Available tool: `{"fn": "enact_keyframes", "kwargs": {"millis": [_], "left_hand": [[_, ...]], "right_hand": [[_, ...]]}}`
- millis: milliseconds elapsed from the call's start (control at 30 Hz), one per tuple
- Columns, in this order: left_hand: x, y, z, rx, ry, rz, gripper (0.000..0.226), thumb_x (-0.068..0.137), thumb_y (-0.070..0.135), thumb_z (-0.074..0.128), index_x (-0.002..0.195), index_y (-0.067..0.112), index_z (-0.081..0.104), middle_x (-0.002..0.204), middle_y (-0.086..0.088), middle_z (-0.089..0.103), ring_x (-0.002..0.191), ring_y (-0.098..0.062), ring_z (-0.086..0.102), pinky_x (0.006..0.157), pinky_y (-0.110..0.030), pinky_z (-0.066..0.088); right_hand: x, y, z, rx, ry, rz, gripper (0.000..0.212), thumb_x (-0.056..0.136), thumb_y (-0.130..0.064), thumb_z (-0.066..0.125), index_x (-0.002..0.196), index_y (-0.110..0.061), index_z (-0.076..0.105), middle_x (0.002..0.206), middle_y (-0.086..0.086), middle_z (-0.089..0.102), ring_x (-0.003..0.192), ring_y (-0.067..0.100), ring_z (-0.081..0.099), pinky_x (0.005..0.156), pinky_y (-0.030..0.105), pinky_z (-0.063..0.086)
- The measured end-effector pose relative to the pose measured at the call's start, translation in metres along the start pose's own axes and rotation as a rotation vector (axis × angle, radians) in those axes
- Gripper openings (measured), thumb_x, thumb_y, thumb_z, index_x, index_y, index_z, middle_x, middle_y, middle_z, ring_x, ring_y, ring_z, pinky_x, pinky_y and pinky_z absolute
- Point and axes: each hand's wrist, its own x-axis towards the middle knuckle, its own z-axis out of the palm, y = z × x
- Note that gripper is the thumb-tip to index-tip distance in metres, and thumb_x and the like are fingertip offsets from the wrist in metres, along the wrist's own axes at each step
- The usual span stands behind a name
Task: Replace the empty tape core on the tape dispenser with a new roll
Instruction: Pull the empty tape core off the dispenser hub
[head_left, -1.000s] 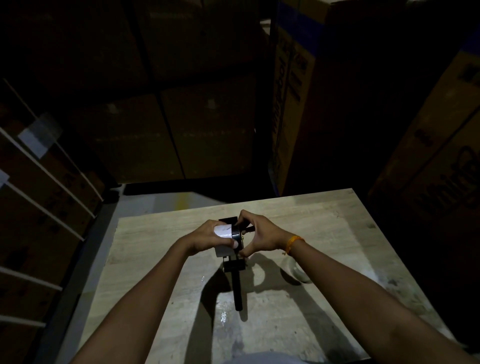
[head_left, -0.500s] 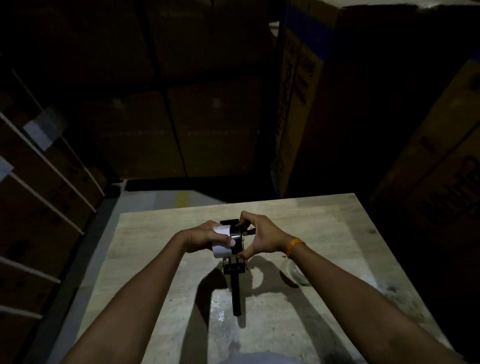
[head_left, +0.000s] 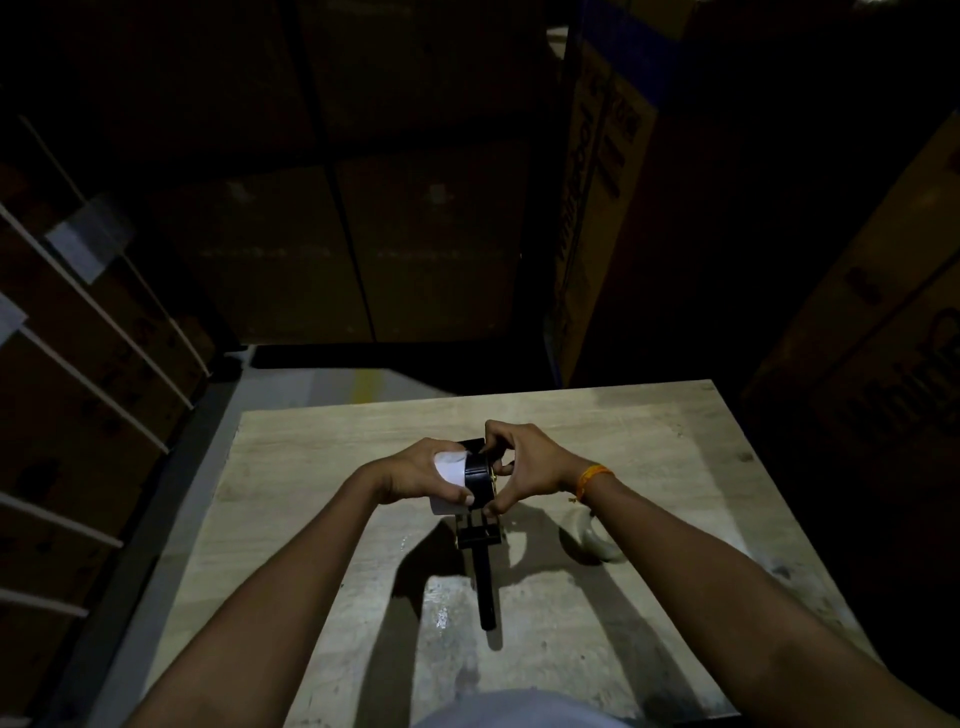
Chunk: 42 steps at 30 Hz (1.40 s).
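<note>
A black tape dispenser (head_left: 485, 587) stands on the wooden table (head_left: 649, 441), its handle pointing toward me. My left hand (head_left: 410, 470) grips a white cylindrical tape core (head_left: 448, 467) that sits against the left side of the dispenser's black wheel (head_left: 478, 475). My right hand (head_left: 530, 465) pinches the dispenser head from the right, fingertips at its top and bottom. A clear tape roll (head_left: 589, 540) lies on the table to the right, partly hidden behind my right forearm.
Tall cardboard boxes (head_left: 597, 218) stand close behind and to the right of the table. Strapped boxes (head_left: 78, 374) fill the left side. A strip of grey floor (head_left: 291, 384) shows beyond the table's far left corner. The light is dim.
Both hands keep the same hold on the core and the dispenser head. The view has shifted slightly; nothing else has visibly moved.
</note>
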Motion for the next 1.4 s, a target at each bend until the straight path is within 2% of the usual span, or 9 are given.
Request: {"fn": "enact_keyframes", "kwargs": {"millis": [167,300,400,567,700,800,1000,1267,1400], "left_hand": [[-0.003,-0.002,-0.001,0.001,0.045,0.009,0.057,0.067,0.021,0.096,0.118,0.017,0.072,0.117,-0.005,0.074,0.111,-0.024,0.07,0.098,-0.049,0.06],[-0.008,-0.008,-0.009,0.077,0.151,0.046,0.042,0.072,0.037,0.093,0.105,0.02,0.075,0.106,-0.001,0.075,0.1,-0.019,0.072,0.092,-0.049,0.06],[-0.025,-0.034,-0.041,0.066,0.286,0.005,0.042,0.071,0.045,0.091,0.098,0.015,0.077,0.1,-0.002,0.077,0.098,-0.024,0.073,0.092,-0.051,0.058],[-0.03,-0.033,-0.053,-0.058,0.288,-0.054,0.074,0.059,0.064,0.091,0.113,0.018,0.068,0.112,-0.008,0.07,0.106,-0.031,0.068,0.088,-0.046,0.058],[-0.014,-0.012,-0.025,-0.088,0.237,-0.091,0.103,0.052,0.077,0.088,0.123,0.015,0.047,0.124,-0.01,0.057,0.112,-0.029,0.062,0.087,-0.04,0.054],[-0.009,-0.008,-0.01,-0.124,0.227,-0.092,0.098,0.061,0.075,0.081,0.126,0.014,0.04,0.124,-0.01,0.054,0.11,-0.024,0.062,0.082,-0.036,0.056],[-0.007,-0.02,-0.001,-0.23,0.334,-0.077,0.07,0.087,0.067,0.071,0.127,0.02,0.039,0.132,-0.006,0.053,0.118,-0.016,0.061,0.1,-0.046,0.057],[-0.011,-0.032,0.02,-0.153,0.356,-0.047,0.062,0.074,0.069,0.084,0.116,0.031,0.057,0.118,0.002,0.068,0.108,-0.017,0.071,0.087,-0.042,0.064],[-0.011,-0.037,0.03,-0.14,0.367,-0.074,0.064,0.07,0.073,0.085,0.111,0.032,0.058,0.114,0.003,0.069,0.105,-0.018,0.071,0.087,-0.042,0.063]], "right_hand": [[0.004,0.0,0.0,0.003,0.008,-0.008,0.064,0.047,-0.029,0.1,0.085,-0.022,0.049,0.091,-0.005,0.062,0.087,0.018,0.063,0.067,0.039,0.062],[0.0,0.008,-0.002,0.042,0.065,0.05,0.065,0.049,-0.034,0.1,0.081,-0.026,0.045,0.083,-0.009,0.058,0.076,0.013,0.059,0.057,0.028,0.053],[-0.015,0.033,-0.013,0.12,0.164,0.112,0.063,0.054,-0.036,0.1,0.081,-0.024,0.045,0.082,-0.006,0.056,0.075,0.014,0.058,0.063,0.036,0.051],[-0.025,0.043,-0.013,0.238,0.145,0.178,0.059,0.056,-0.023,0.1,0.088,-0.016,0.051,0.092,-0.002,0.062,0.086,0.015,0.063,0.064,0.03,0.055],[-0.02,0.046,0.006,0.392,0.191,0.197,0.06,0.061,-0.017,0.099,0.096,-0.006,0.051,0.103,0.014,0.066,0.103,0.033,0.066,0.078,0.048,0.061],[-0.017,0.048,0.018,0.451,0.196,0.211,0.059,0.061,-0.012,0.097,0.1,-0.007,0.053,0.107,0.009,0.066,0.109,0.031,0.066,0.085,0.048,0.06],[-0.022,0.07,0.054,0.578,0.223,0.31,0.068,0.058,0.0,0.095,0.107,0.006,0.049,0.111,0.015,0.064,0.11,0.029,0.069,0.085,0.041,0.061],[-0.035,0.098,0.096,0.669,0.122,0.385,0.069,0.057,-0.002,0.098,0.114,0.002,0.058,0.126,0.018,0.065,0.12,0.036,0.064,0.094,0.06,0.056],[-0.039,0.108,0.095,0.489,0.137,0.387,0.072,0.056,-0.009,0.1,0.117,-0.005,0.062,0.123,0.012,0.065,0.117,0.028,0.065,0.095,0.051,0.058]]}}
